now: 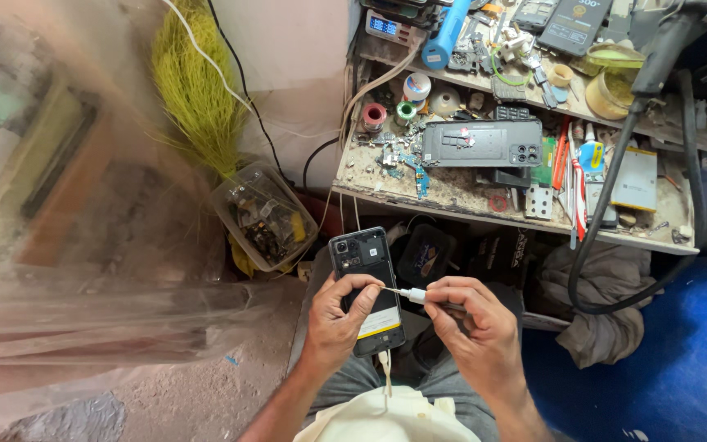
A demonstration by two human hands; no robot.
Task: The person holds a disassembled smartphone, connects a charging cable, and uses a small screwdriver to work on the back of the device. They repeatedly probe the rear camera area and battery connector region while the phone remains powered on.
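Cloth in our lap: we saw a cream cloth (390, 417) bunched over our grey trousers, closest to the camera.
Left hand: our left hand (339, 315) gripped the opened phone (367, 288) from its left edge, fingers clamped around it, thumb lying across its lower half.
Opened phone: we held it upright above our lap, back cover off, dark insides and a yellow-edged label showing.
Right hand: our right hand (472, 315) had its fingers pinched shut on a small white tool (412, 295), whose thin tip touched the phone's right edge.
Tabletop: we faced a cluttered tabletop (452, 196) bearing a grey phone back panel (482, 143), solder spools and loose parts.
Floor: we noted a clear plastic tub of scraps (263, 217) left of the phone, beneath a yellow-green broom (194, 90).
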